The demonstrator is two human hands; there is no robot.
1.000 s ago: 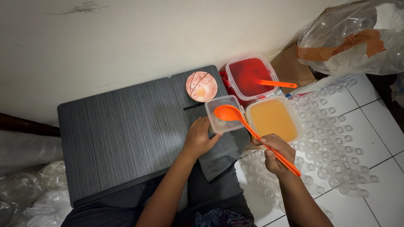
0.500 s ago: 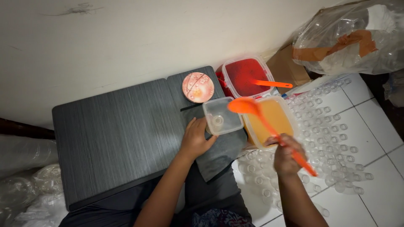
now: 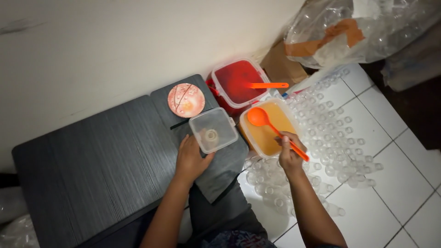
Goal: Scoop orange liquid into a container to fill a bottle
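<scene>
Your right hand (image 3: 288,155) is gripping the handle of the orange spoon (image 3: 272,129), right of centre, and its bowl is hovering over the tub of yellow-orange sauce (image 3: 266,131). Your left hand (image 3: 190,158) is lying open beside the small clear container (image 3: 213,130), fingertips touching its near edge, on the dark table (image 3: 92,160). Above, a tub of red sauce (image 3: 236,81) is holding a second orange spoon (image 3: 266,85). Small clear cups (image 3: 330,138) are lying scattered over the white tiled floor (image 3: 395,193) at the right.
</scene>
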